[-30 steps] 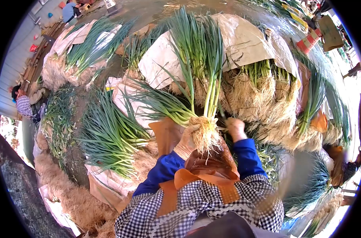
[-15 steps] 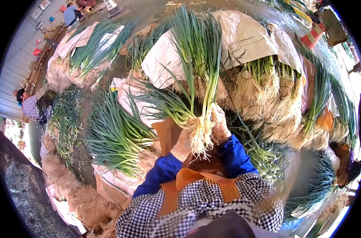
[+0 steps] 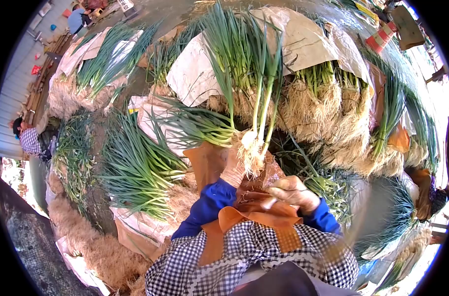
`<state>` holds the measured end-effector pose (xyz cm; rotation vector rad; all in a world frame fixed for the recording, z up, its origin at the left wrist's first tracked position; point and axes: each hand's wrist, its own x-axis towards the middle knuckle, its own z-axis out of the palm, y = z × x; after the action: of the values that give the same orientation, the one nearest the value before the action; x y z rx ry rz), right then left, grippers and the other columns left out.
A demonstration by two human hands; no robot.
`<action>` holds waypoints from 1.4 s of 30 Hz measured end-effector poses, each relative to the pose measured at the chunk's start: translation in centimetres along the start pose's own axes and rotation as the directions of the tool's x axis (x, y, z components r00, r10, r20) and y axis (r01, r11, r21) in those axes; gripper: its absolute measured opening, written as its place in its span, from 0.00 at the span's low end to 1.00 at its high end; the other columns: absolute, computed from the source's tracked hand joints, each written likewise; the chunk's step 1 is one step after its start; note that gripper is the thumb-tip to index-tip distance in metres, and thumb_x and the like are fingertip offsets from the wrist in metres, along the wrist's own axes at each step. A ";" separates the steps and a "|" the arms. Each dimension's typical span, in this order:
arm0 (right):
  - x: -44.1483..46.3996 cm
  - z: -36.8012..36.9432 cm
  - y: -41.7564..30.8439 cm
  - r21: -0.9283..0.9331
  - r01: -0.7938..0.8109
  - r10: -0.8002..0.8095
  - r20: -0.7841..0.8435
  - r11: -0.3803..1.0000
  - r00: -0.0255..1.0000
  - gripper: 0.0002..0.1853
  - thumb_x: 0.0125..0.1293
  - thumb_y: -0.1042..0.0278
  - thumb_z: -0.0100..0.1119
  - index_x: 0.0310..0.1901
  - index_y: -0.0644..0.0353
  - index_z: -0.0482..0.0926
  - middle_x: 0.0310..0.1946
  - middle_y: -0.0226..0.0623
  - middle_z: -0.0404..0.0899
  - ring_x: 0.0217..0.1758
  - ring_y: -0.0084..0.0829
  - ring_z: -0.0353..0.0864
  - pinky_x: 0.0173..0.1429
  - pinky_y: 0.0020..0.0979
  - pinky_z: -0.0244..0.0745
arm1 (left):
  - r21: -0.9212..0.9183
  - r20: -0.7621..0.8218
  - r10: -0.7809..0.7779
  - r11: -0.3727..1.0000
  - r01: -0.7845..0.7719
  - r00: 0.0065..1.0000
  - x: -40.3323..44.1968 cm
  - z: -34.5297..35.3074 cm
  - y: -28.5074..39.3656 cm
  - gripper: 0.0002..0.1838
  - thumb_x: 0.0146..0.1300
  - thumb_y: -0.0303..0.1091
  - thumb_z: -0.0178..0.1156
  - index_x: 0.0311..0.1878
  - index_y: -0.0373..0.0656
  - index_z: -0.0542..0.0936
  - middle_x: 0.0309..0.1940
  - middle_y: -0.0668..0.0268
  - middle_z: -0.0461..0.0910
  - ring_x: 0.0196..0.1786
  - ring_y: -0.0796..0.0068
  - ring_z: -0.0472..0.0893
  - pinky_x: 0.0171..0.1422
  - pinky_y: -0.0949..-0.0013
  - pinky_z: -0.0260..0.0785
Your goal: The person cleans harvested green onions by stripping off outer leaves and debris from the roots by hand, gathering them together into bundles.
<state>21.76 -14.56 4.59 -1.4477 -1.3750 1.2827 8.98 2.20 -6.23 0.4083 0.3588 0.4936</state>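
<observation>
My left hand point(image 3: 232, 166) is closed round the root end of several green onions point(image 3: 258, 111), whose white bases and stringy roots point toward me. Some of their leaves stand upright and others fan out to the left. Below and to the right, apart from the roots, my right hand point(image 3: 294, 192) has its fingers curled together. A small pale blurred bit shows beside its fingertips, and I cannot make out what it is. An orange-brown apron point(image 3: 249, 215) covers my lap beneath both hands.
Green onions point(image 3: 140, 170) lie piled on my left. Ahead, rooted bundles point(image 3: 323, 111) sit under a pale sheet point(image 3: 303, 42). Loose trimmed leaves point(image 3: 333, 192) are at my right. Another person point(image 3: 31, 140) sits at far left, one point(image 3: 77, 20) farther back. A red-and-white cone point(image 3: 381, 38) stands far right.
My right hand has left the green onions and moved down and right toward my lap. The held onions have spread apart, with some stalks leaning right. My left hand keeps its grip.
</observation>
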 end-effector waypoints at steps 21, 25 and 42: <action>-3.1 -4.9 3.0 0.017 -0.534 0.534 0.025 0.845 0.845 0.14 0.66 0.63 0.55 0.44 0.66 0.78 0.41 0.41 0.81 0.44 0.30 0.80 0.50 0.31 0.76 | -0.327 -0.017 -0.252 0.916 0.233 0.968 0.2 -3.7 -2.5 0.15 0.62 0.27 0.49 0.51 0.33 0.73 0.42 0.55 0.80 0.43 0.61 0.81 0.51 0.60 0.75; 3.6 -3.9 6.1 0.543 -0.222 0.468 -0.371 0.810 0.802 0.16 0.68 0.58 0.51 0.51 0.59 0.73 0.43 0.35 0.77 0.44 0.28 0.75 0.53 0.31 0.70 | -0.233 -0.097 -0.262 0.944 0.234 0.960 -1.1 -2.4 -2.0 0.15 0.63 0.25 0.49 0.53 0.33 0.72 0.46 0.55 0.78 0.47 0.61 0.80 0.53 0.59 0.74; 12.5 3.1 10.6 0.711 0.231 0.328 -0.554 0.664 0.765 0.02 0.67 0.72 0.49 0.39 0.54 0.68 0.28 0.27 0.71 0.29 0.20 0.70 0.29 0.23 0.67 | -0.107 -0.068 -0.126 0.987 0.118 0.990 -2.1 -0.7 -1.9 0.21 0.58 0.21 0.56 0.57 0.38 0.70 0.48 0.64 0.76 0.51 0.70 0.76 0.57 0.67 0.70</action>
<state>20.22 -4.16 -8.31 -1.1319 -0.2327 1.0206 7.64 -0.22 -7.21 0.2665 0.4255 0.4065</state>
